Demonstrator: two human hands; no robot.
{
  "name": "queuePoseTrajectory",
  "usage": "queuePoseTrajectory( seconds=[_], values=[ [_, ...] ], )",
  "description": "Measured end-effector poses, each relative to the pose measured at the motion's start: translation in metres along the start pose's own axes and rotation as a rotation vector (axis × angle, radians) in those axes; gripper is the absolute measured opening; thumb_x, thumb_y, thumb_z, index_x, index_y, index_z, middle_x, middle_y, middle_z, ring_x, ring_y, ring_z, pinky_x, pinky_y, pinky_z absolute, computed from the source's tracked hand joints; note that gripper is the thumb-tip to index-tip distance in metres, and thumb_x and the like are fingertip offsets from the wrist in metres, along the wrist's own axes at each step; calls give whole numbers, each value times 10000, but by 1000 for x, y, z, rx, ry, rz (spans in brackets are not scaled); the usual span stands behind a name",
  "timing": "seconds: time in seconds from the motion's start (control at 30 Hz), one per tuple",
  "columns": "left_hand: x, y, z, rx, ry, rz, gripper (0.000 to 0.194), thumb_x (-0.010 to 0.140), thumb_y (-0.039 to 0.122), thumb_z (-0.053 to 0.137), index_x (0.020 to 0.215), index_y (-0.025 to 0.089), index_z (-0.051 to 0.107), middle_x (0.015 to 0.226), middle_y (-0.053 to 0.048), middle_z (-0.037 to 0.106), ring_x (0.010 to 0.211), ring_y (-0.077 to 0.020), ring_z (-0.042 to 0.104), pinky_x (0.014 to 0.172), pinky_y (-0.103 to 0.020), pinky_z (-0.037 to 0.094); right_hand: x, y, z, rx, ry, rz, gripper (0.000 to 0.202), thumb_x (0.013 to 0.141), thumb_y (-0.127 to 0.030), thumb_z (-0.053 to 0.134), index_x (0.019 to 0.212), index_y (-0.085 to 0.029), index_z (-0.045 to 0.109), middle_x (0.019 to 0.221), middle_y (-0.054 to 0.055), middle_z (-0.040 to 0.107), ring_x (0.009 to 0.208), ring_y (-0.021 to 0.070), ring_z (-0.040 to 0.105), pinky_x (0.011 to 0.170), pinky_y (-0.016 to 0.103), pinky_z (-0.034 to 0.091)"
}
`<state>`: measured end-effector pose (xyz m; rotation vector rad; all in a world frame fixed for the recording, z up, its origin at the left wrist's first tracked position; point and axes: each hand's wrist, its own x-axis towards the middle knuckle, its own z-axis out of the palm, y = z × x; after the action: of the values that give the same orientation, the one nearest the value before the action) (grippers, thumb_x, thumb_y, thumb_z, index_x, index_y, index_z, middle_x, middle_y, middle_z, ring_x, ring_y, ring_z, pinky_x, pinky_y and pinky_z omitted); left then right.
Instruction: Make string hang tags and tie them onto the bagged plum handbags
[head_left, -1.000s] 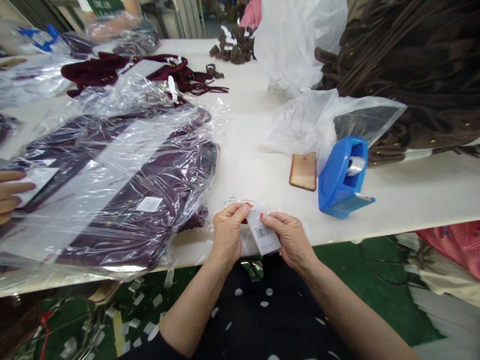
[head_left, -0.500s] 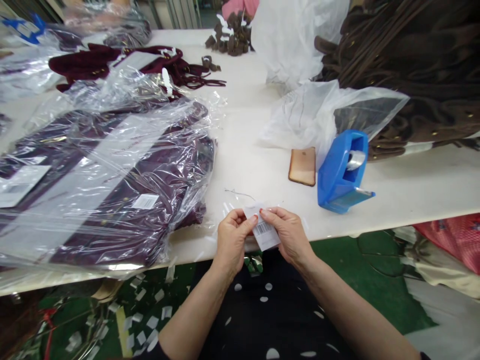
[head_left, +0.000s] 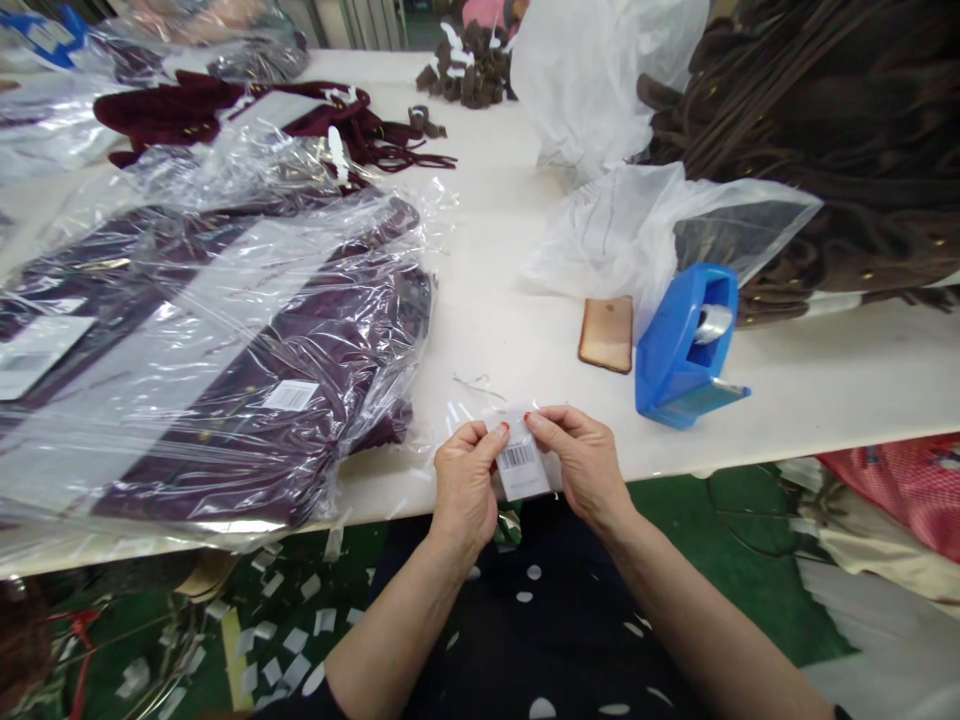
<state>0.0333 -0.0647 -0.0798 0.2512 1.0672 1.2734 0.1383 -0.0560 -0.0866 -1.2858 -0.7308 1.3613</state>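
Note:
A small white barcode tag (head_left: 523, 475) is held between both hands at the table's front edge. My left hand (head_left: 466, 480) pinches its left side with thumb and fingers. At the tag's upper right, my right hand (head_left: 585, 460) grips it in the same way. Thin string lies on the table just beyond the tag. To the left is a stack of dark purple garments in clear plastic (head_left: 322, 310), with a white barcode sticker (head_left: 290, 395) on top. On the right stand a blue tape dispenser (head_left: 679, 350) and a phone (head_left: 606, 334) with a gold back.
Brown garments (head_left: 817, 150) are piled at the right, beside white plastic bags (head_left: 607, 80). Maroon garments (head_left: 165, 115) and small brown bundles (head_left: 472, 75) lie farther back. White paper scraps (head_left: 296, 640) litter the green floor. Another person's arms show at the far left.
The tag has turned slightly more upright between my fingers. My right hand has shifted its hold a little near the tag's upper edge.

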Motion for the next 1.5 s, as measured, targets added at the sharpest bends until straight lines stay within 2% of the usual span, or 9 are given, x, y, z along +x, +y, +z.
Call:
queuePoseTrajectory(
  seconds=[0.17, 0.4, 0.67, 0.83, 0.9, 1.07, 1.2, 1.33, 1.5],
  values=[
    [-2, -5, 0, -67, -66, -85, 206, 616, 172, 727, 793, 94, 659, 692, -51, 695, 620, -148, 629, 635, -267, 496, -3, 3, 2, 28, 4, 13, 144, 617, -286, 755, 632, -175, 665, 544, -50, 552, 543, 73, 443, 543, 212, 354],
    [3, -8, -2, -105, -21, -137, 210, 577, 143, 739, 769, 86, 676, 680, -56, 700, 592, -143, 624, 631, -265, 502, -1, 6, 0, 134, -21, 184, 189, 582, -298, 773, 640, -163, 654, 536, -35, 555, 507, 82, 449, 524, 235, 358],
    [2, -9, 0, -67, 36, -52, 173, 597, 151, 724, 753, 94, 675, 653, -45, 696, 557, -133, 618, 561, -230, 482, 0, 8, -1, -150, -39, -105, 120, 678, -283, 707, 725, -182, 663, 652, -25, 615, 603, 98, 506, 576, 231, 384],
    [3, -6, -1, -77, -12, -99, 199, 588, 152, 731, 770, 90, 681, 657, -54, 698, 552, -132, 615, 569, -229, 482, 9, -3, -3, 74, -148, 226, 167, 604, -269, 744, 633, -155, 626, 539, -48, 525, 499, 59, 401, 509, 210, 302],
    [4, -6, -2, -74, -25, -105, 207, 587, 154, 735, 776, 90, 683, 666, -56, 700, 557, -128, 614, 582, -228, 484, 12, -6, -4, 96, -182, 280, 184, 590, -272, 752, 630, -150, 619, 529, -50, 515, 489, 55, 385, 500, 209, 279],
    [3, -5, -4, -42, -27, -86, 194, 594, 155, 734, 773, 93, 689, 671, -54, 701, 571, -119, 609, 594, -217, 476, 12, -6, -6, -31, -185, 162, 187, 614, -297, 743, 685, -150, 653, 538, -44, 537, 505, 63, 399, 509, 215, 284],
    [1, -3, -5, -28, -43, -85, 199, 603, 157, 731, 789, 95, 693, 693, -58, 706, 594, -125, 615, 619, -226, 479, 10, -7, -6, -11, -167, 148, 178, 619, -293, 737, 653, -151, 636, 539, -41, 534, 515, 70, 408, 517, 218, 301],
    [2, -3, -6, -27, -48, -130, 223, 593, 166, 745, 799, 97, 697, 701, -63, 708, 602, -133, 621, 628, -233, 480, 11, -7, -6, 22, -175, 182, 166, 619, -278, 729, 638, -148, 628, 537, -40, 527, 510, 69, 403, 516, 215, 308],
    [4, -3, -4, -48, -53, -202, 205, 573, 155, 755, 755, 81, 697, 658, -66, 698, 574, -120, 610, 596, -212, 470, 8, -5, -7, -54, -134, 53, 153, 635, -285, 722, 663, -161, 638, 582, -29, 562, 554, 88, 449, 549, 229, 357]
  ],
)
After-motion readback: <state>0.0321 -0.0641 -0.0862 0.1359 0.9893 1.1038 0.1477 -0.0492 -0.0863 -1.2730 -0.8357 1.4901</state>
